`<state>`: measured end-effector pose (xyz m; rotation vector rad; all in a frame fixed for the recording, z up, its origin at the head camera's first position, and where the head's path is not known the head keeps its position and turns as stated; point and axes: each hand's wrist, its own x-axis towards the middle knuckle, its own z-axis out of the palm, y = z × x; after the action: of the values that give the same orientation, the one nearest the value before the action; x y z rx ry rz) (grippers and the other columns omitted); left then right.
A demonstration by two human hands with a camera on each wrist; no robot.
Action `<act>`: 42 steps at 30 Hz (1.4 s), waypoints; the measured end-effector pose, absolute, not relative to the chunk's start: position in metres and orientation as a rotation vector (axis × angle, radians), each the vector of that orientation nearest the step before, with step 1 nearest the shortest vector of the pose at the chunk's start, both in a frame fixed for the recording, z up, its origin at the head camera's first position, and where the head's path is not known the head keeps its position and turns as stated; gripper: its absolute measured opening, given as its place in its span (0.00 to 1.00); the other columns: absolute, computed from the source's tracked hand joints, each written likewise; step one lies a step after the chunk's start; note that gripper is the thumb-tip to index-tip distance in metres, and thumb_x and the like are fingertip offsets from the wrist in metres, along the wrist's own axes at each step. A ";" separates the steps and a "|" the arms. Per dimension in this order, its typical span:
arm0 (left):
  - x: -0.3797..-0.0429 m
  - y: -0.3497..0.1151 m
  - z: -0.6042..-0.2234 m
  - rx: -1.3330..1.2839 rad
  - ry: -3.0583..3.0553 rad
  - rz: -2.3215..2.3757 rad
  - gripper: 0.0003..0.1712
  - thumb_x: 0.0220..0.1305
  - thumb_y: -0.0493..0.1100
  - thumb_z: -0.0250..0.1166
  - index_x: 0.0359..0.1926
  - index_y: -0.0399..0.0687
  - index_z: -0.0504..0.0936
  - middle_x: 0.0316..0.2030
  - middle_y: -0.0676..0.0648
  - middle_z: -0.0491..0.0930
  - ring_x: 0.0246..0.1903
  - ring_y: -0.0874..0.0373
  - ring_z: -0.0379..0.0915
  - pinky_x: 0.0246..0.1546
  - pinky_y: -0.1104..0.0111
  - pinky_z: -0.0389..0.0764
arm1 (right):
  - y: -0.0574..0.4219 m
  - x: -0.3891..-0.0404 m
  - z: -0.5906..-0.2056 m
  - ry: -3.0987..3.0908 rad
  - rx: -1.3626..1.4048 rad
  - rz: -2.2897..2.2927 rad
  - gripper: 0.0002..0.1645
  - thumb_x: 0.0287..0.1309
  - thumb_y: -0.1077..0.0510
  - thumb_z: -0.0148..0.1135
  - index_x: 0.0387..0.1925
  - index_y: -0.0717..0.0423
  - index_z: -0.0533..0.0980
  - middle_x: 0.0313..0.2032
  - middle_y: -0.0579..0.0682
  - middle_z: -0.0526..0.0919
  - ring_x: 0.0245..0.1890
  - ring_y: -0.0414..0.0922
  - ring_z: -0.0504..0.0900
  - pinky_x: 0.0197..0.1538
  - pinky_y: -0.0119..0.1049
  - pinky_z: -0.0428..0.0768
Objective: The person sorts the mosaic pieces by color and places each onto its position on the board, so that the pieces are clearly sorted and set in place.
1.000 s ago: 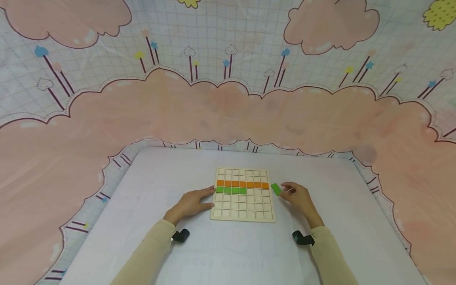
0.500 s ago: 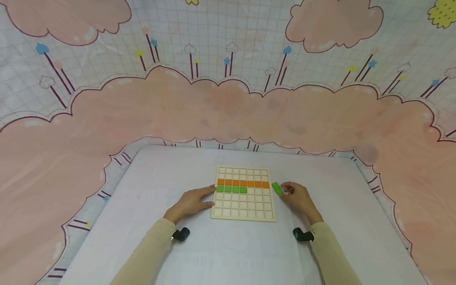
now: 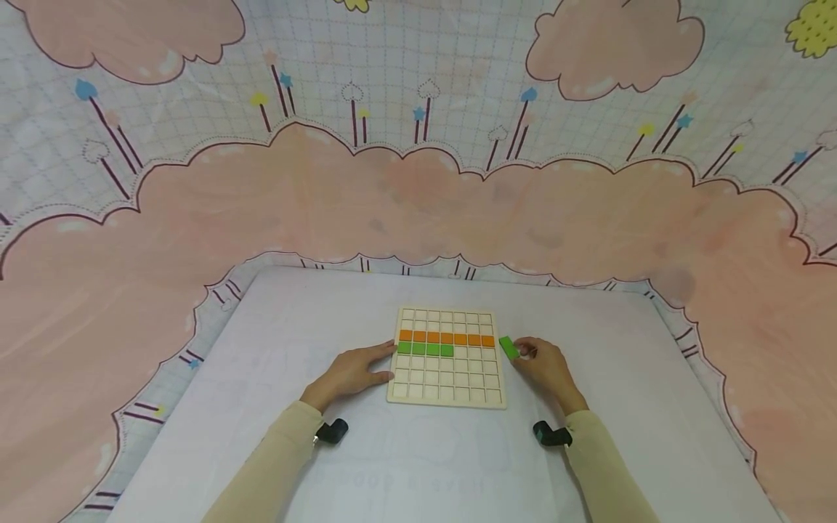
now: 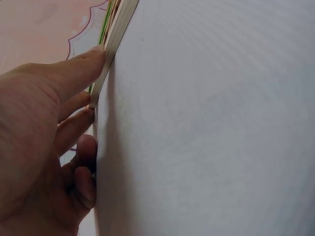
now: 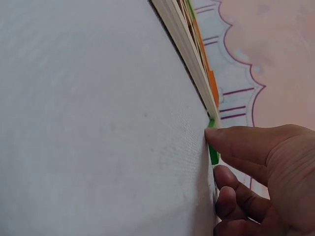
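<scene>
A square wooden grid board (image 3: 445, 401) lies on the white table. Across it runs a row of orange tiles (image 3: 440, 338), with several green tiles (image 3: 426, 349) along the left part of the row below. My left hand (image 3: 349, 371) rests against the board's left edge, its thumb and extended fingers touching the rim. Just off the right edge, a loose oblong green tile (image 3: 508, 348) lies at a slant. My right hand (image 3: 548, 369) pinches it at its near right side, thumb in front and index finger bent behind. In the right wrist view the thumb partly covers this green tile (image 5: 213, 152).
The white tabletop (image 3: 418, 465) spreads around the board. Behind and beside it hangs a patterned cloth (image 3: 418, 196) with clouds. Each wrist carries a small black camera, one at the left (image 3: 333, 432) and one at the right (image 3: 552, 434).
My right hand has shifted slightly left, its fingers closing in on the loose green tile. My left hand and the board stay put.
</scene>
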<state>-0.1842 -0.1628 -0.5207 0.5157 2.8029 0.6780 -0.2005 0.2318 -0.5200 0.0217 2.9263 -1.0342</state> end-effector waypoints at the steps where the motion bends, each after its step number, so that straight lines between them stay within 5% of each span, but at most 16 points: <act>1: -0.184 -0.163 -0.521 0.514 2.803 0.678 0.37 0.63 0.58 0.65 0.71 0.62 0.67 0.73 0.57 0.62 0.72 0.49 0.62 0.71 0.49 0.64 | 0.232 -0.200 -0.520 2.926 0.024 -1.032 0.22 0.55 0.58 0.68 0.53 0.57 0.80 0.40 0.52 0.81 0.39 0.47 0.74 0.39 0.35 0.71; 42: -0.185 -0.165 -0.523 0.508 2.807 0.668 0.37 0.63 0.59 0.65 0.71 0.64 0.66 0.73 0.58 0.62 0.72 0.48 0.61 0.72 0.48 0.64 | 0.236 -0.190 -0.511 2.937 -0.025 -1.131 0.18 0.55 0.57 0.68 0.47 0.61 0.81 0.37 0.54 0.82 0.36 0.46 0.74 0.36 0.33 0.71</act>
<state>-0.1850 -0.1645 -0.5229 0.5084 2.8067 0.6677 -0.1904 0.2365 -0.5107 -0.0251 2.9366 -1.1312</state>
